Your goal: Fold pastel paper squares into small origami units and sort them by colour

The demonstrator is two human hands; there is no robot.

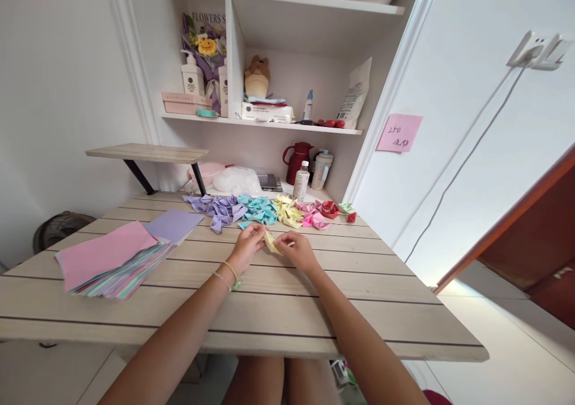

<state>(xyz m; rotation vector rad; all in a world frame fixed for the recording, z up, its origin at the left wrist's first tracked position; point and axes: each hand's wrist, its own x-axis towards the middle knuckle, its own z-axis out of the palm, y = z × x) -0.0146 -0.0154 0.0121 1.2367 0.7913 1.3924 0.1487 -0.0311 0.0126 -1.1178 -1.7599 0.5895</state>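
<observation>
A small folded piece of yellow paper (271,242) is held up between my two hands, just above the wooden table (359,309). My left hand (248,244) pinches its left side, with bracelets around that wrist. On its right side, the fingers of my right hand (296,249) are closed on it. Beyond my hands lies a row of folded paper pieces: purple ones (224,209), blue ones (259,208), yellow ones (288,211), pink ones (314,216), red ones (330,209) and a few green ones (347,208).
A fanned stack of coloured paper sheets (112,255) lies at the left, beside a purple sheet (175,224). A small raised shelf (148,152) stands at the back left. Behind the row are a clear bottle (301,182), a red jug (297,159) and a tumbler (321,170).
</observation>
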